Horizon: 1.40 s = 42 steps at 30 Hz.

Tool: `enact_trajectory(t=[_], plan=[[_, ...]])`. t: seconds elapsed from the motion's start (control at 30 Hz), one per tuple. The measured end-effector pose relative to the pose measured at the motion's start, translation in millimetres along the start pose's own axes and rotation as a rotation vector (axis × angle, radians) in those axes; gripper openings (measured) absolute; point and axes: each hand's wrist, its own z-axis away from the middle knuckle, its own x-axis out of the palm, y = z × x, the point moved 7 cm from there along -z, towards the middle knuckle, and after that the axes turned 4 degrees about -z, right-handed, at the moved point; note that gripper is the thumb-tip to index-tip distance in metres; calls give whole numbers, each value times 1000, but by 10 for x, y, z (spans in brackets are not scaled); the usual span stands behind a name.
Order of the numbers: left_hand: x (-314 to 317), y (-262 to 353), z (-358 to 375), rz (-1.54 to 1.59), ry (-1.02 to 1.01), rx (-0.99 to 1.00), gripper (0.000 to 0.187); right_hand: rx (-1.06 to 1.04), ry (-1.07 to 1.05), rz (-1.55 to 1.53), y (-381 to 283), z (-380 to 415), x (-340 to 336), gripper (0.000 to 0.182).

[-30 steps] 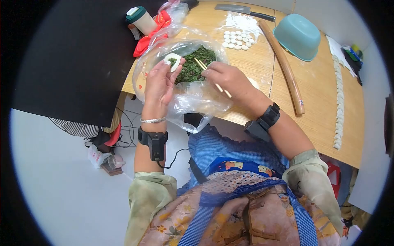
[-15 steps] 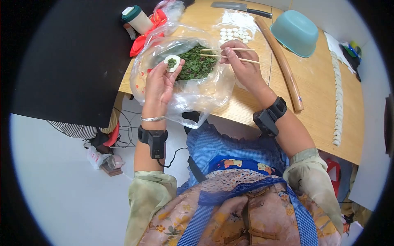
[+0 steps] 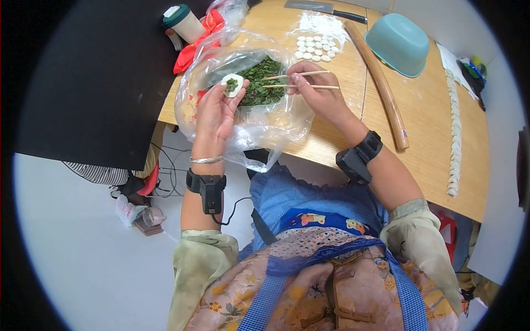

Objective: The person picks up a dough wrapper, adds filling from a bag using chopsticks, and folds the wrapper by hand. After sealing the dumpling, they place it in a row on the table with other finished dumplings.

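Note:
On the fingers of my left hand (image 3: 218,109) lies a round white dumpling wrapper (image 3: 238,87), with a small heap of chopped green filling on it. My right hand (image 3: 317,95) grips a pair of wooden chopsticks (image 3: 314,86), their tips over the greens. Between the hands, a mass of chopped green filling (image 3: 260,83) sits inside a clear plastic bag (image 3: 270,124) that is spread open. Small round pieces of white dough (image 3: 316,45) lie in rows beyond my right hand, beside scattered flour (image 3: 323,25).
A wooden rolling pin (image 3: 381,88) lies right of my right hand, near a light blue basin (image 3: 397,44). A cleaver (image 3: 326,10) rests at the back. One long row of formed dumplings (image 3: 454,132) lines the table's right side. A green-lidded cup (image 3: 185,25) stands back left.
My right hand and the chopsticks have shifted left and slightly down, bringing the tips farther over the greens. My left hand holds the wrapper in nearly the same place.

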Motion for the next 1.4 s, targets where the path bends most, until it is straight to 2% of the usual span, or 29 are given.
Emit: enact_trajectory(t=[0.2, 0.27, 0.53, 0.67, 0.73, 1.13, 1.37, 1.4], plan=[[-5, -36, -11, -19, -21, -25, 34, 13, 23, 11, 16, -3, -18, 19], [-18, -41, -14, 7, 1, 1, 27, 11, 44, -9, -5, -4, -41, 20], [-15, -100, -26, 13, 5, -30, 28, -41, 126, -57, -112, -21, -148, 20], [9, -143, -20, 45, -1, -60, 28, -53, 112, -159, -165, -33, -121, 19], [17, -153, -17, 46, -9, -65, 27, -56, 36, -204, -180, -34, -50, 19], [95, -189, 17, -88, -26, -88, 21, 7, -37, -176, -172, -1, 24, 18], [8, -134, -51, -149, 29, -35, 25, 2, 34, -166, -223, -5, -60, 15], [5, -111, -47, -149, 27, -34, 25, -262, -72, 165, -349, 15, 9, 13]])
